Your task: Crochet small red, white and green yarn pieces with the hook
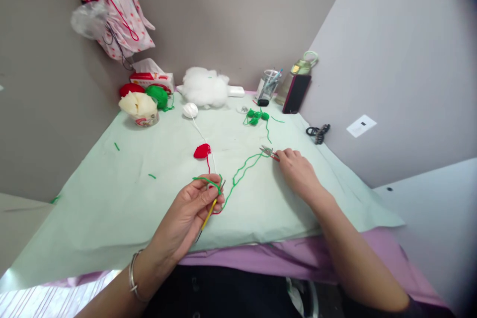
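The left hand point(194, 203) pinches the yellow hook point(208, 214) and green yarn point(239, 179) between thumb and fingers, above the near part of the pale cloth point(112, 194). The yarn runs in a long loop from there to the snips point(275, 156), which lie on the cloth toward the right. The right hand point(300, 171) curls palm down with its fingertips at the red handles; whether it grips them firmly, I cannot tell. Just beyond the left hand lies a red piece point(202, 151), and farther back a white ball point(190, 110). Small green pieces point(257, 117) lie beyond the snips.
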{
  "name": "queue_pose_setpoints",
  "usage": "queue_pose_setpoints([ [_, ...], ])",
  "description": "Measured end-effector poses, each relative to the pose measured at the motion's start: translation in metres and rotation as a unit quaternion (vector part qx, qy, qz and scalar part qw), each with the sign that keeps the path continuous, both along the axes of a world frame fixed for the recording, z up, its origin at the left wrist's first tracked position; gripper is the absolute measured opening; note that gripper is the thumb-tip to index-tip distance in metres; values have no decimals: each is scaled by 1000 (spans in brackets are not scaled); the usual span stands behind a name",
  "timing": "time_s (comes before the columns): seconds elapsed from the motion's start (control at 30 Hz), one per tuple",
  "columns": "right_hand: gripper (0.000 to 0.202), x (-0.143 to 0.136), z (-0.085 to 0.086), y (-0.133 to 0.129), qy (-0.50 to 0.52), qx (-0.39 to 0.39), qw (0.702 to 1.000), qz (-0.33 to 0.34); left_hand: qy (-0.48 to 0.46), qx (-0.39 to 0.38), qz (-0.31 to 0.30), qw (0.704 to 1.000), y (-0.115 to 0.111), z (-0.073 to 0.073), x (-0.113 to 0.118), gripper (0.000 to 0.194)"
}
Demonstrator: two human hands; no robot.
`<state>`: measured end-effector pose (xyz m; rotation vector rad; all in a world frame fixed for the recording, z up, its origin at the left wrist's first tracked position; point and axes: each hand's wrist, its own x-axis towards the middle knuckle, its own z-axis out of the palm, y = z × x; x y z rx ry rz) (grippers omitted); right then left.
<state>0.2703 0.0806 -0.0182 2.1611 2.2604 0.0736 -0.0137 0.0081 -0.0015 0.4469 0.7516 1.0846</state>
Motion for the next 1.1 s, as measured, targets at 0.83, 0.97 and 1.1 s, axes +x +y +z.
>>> queue_pose_setpoints([
  [0.83, 35, -58, 35, -72, 607, -179, 759, 149, 98, 80, -13, 992, -4, 7, 10, 33],
  [0.97, 32, -62, 34, -72, 603, -167, 766, 149, 104, 89, -3, 991, -5, 7, 9, 32],
  [1.1, 32, -69, 26, -74, 631, -153, 749, 134, 94, 82, -6, 992, -6, 8, 8, 31],
])
